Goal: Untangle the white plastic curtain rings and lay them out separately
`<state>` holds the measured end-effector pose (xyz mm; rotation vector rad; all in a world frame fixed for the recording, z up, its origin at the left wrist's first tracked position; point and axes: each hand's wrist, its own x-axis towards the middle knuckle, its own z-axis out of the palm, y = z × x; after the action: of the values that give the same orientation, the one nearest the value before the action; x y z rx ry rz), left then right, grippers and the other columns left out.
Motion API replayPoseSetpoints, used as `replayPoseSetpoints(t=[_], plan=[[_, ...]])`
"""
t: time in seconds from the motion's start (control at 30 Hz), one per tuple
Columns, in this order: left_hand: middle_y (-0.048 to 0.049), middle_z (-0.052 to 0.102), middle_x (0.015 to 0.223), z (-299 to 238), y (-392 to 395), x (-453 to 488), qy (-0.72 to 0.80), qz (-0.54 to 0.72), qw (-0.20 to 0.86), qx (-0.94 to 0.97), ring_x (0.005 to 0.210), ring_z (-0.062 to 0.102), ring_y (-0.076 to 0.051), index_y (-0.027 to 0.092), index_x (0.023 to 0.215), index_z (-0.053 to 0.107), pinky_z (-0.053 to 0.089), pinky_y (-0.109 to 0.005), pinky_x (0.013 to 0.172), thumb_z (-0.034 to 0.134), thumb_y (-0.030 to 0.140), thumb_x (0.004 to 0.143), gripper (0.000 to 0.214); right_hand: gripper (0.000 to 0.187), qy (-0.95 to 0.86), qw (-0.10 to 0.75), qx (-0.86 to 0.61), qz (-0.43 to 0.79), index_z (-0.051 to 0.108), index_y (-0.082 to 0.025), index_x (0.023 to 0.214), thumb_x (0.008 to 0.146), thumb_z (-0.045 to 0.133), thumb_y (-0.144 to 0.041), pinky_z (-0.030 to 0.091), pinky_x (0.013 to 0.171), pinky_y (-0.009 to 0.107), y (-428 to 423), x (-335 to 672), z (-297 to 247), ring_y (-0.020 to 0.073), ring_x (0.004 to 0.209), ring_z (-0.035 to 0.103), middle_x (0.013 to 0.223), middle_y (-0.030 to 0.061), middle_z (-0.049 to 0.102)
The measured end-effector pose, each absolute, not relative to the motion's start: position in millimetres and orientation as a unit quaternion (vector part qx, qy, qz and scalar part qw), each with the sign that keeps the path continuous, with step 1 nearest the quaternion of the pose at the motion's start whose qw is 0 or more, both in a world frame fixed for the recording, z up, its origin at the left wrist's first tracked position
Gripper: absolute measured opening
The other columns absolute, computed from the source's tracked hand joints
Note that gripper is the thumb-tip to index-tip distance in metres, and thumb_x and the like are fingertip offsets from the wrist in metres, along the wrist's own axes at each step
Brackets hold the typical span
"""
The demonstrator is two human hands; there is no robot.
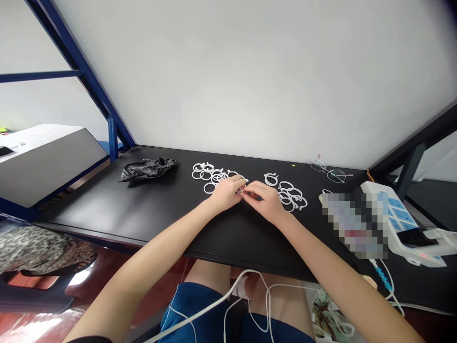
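As we sit at a black tabletop [117, 207], a leopard-print cloth [32, 245] drapes over a seat at far left, below a blue metal frame [78, 57]. A crumpled black plastic bag [148, 170] lies toward the back of the tabletop. Next comes a loose cluster of white rings [217, 177] with small knobs, several overlapping, just behind and beside our left hand [227, 193]. Its grip is pinched almost closed on a small white piece [241, 190], mostly hidden by the fingers, in front of us near the middle of the tabletop. Below, a white cable [232, 289] loops across our lap. Our right hand [266, 201] meets the left from the other side, thumb and forefinger brought together at the same piece, its grip also nearly closed. A second group of white rings [293, 196] spreads just beyond that hand. Farther right, round-lensed eyeglasses [324, 169] rest near the wall, behind a pixelated object [352, 226], and a white power strip [402, 216] with blue sockets lies at the right end.
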<state>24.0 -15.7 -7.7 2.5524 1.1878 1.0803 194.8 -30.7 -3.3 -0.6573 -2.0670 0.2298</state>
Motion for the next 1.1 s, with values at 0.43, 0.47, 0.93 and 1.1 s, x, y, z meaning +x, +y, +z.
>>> replayPoseSetpoints(t=[0.43, 0.47, 0.93, 1.1], plan=[[0.0008, 0.053, 0.074, -11.0, -14.1, 22.9, 0.386, 0.378, 0.068, 0.839, 0.061, 0.046, -0.01, 0.018, 0.07, 0.047, 0.033, -0.02, 0.054, 0.051, 0.005, 0.069, 0.014, 0.006, -0.837, 0.467, -0.267, 0.098, 0.066, -0.02, 0.093, 0.087, 0.065, -0.022, 0.05, 0.055, 0.027, -30.7, 195.8, -1.6, 0.0102, 0.056, 0.055, 0.083, 0.003, 0.065], [0.001, 0.054, 0.074, -11.0, -14.2, 22.9, 0.385, 0.382, 0.072, 0.837, 0.061, 0.046, -0.01, 0.018, 0.071, 0.047, 0.033, -0.02, 0.054, 0.051, 0.004, 0.069, 0.014, 0.006, -0.837, 0.467, -0.267, 0.097, 0.065, -0.02, 0.092, 0.087, 0.065, -0.022, 0.05, 0.055, 0.026, -30.7, 195.8, -1.5, 0.0101, 0.056, 0.055, 0.083, 0.0031, 0.065], [0.0014, 0.052, 0.067, -10.9, -14.4, 22.8, 0.387, 0.371, 0.059, 0.842, 0.056, 0.043, -0.009, 0.018, 0.067, 0.046, 0.031, -0.021, 0.052, 0.05, 0.011, 0.074, 0.01, 0.009, -0.824, 0.476, -0.285, 0.115, 0.068, -0.022, 0.093, 0.087, 0.064, -0.027, 0.052, 0.054, 0.026, -32.0, 195.9, -1.0, 0.0107, 0.057, 0.057, 0.084, 0.0035, 0.067], [0.0014, 0.051, 0.065, -10.2, -15.0, 23.6, 0.396, 0.357, 0.058, 0.844, 0.056, 0.044, -0.01, 0.017, 0.064, 0.046, 0.032, -0.02, 0.053, 0.05, 0.01, 0.073, 0.012, 0.009, -0.823, 0.473, -0.289, 0.12, 0.068, -0.022, 0.092, 0.088, 0.064, -0.028, 0.052, 0.054, 0.026, -31.7, 196.0, -1.7, 0.0105, 0.057, 0.056, 0.082, 0.0033, 0.066]])
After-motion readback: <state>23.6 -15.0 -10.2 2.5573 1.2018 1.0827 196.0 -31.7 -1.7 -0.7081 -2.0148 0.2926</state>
